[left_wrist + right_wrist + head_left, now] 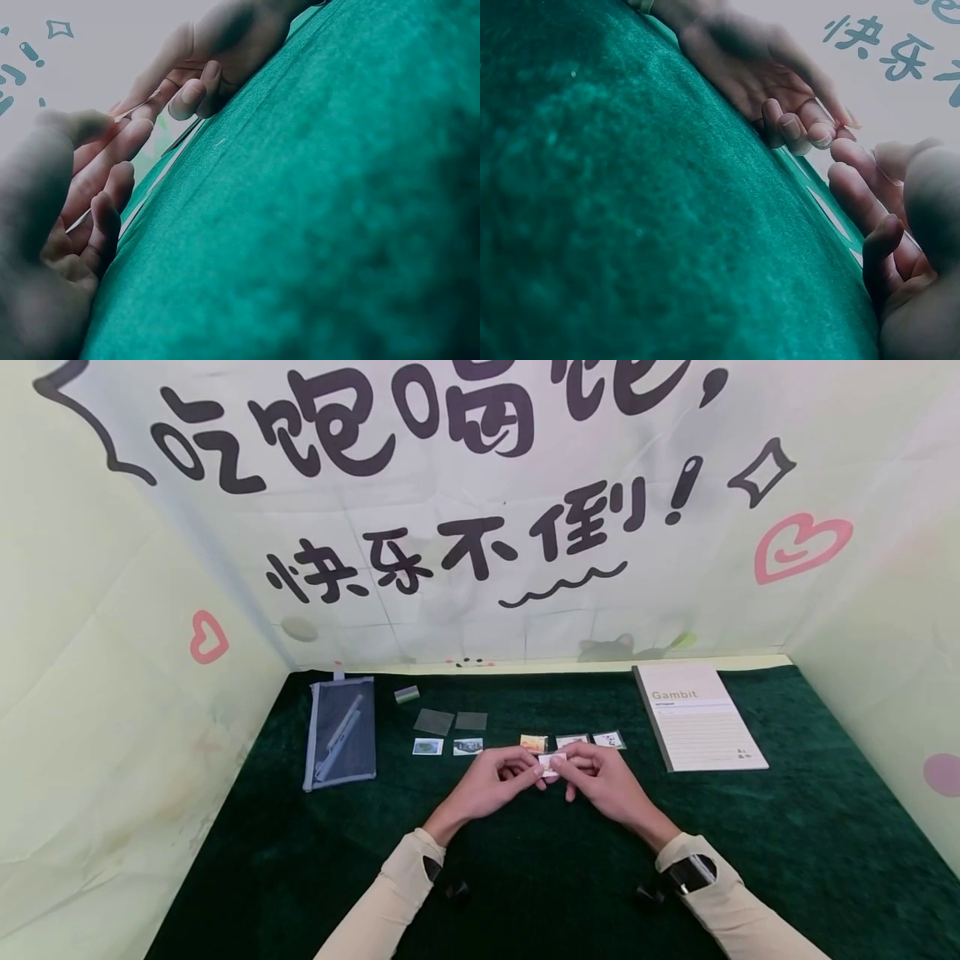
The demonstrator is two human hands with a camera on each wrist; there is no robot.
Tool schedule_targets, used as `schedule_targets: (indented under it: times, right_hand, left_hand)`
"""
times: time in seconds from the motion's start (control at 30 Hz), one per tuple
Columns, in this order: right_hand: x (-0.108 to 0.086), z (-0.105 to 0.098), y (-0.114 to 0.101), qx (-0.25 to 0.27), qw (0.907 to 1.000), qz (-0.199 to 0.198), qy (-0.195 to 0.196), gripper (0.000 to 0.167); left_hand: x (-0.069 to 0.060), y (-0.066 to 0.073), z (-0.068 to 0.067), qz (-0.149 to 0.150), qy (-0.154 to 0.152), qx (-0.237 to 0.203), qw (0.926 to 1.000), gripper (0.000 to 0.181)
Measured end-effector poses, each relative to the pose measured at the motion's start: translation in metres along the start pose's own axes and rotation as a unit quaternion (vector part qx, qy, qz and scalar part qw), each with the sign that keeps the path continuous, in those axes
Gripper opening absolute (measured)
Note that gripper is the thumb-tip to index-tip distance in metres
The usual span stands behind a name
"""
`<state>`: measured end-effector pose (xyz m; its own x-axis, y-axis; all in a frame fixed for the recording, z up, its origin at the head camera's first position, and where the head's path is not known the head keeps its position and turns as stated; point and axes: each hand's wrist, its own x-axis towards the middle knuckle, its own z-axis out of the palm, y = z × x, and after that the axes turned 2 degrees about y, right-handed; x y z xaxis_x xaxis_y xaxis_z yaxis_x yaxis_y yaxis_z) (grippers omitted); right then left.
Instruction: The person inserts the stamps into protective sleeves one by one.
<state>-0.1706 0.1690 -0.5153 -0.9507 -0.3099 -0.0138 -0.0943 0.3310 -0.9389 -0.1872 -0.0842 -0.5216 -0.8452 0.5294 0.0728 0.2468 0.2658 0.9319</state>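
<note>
Over the middle of the table, my left hand (491,783) and right hand (611,781) meet. Between them they pinch a small pale stamp-like card (553,765) by thumbs and fingers; its picture is too small to read. Edge-on, the card (135,109) is a thin line in the left wrist view. Behind my hands lie an orange stamp (533,743), a partly covered stamp (572,741) and a pale one (611,741) that seems to be in a clear sleeve. Left of them are a blue-green stamp (427,747) and a dark-patterned one (468,747).
Two clear rectangular sleeves (433,722) lie behind the left stamps, near a small eraser-like block (407,695). A blue zip pouch (362,752) with pens is at the left. The notebook (708,735) lies right on the green cloth (525,877). A printed sheet (450,635) stands behind.
</note>
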Motion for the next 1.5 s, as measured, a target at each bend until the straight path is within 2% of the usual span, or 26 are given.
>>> schedule_targets:
  times: [0.43, 0.8, 1.1, 1.5]
  right_hand:
    - [-0.0016, 0.0003, -0.0021, 0.006, 1.0, -0.003, 0.0, 0.026]
    - [-0.0016, -0.0005, -0.0022, 0.014, 0.9998, 0.002, -0.017, 0.027]
    - [-0.0001, -0.0007, 0.0, 0.012, 0.9998, -0.01, -0.013, 0.027]
    - [-0.0013, -0.0012, -0.0018, 0.025, 0.9994, -0.015, -0.02, 0.025]
  left_hand:
    - [-0.0005, 0.0001, 0.0001, 0.002, -0.003, -0.008, 1.0, 0.021]
    - [0.0002, -0.0025, -0.0001, 0.01, -0.011, -0.018, 0.9997, 0.021]
    - [-0.0004, -0.0006, -0.0012, 0.003, -0.01, -0.022, 0.9997, 0.023]
    - [0.0007, -0.0028, -0.0008, 0.017, -0.009, -0.013, 0.9997, 0.022]
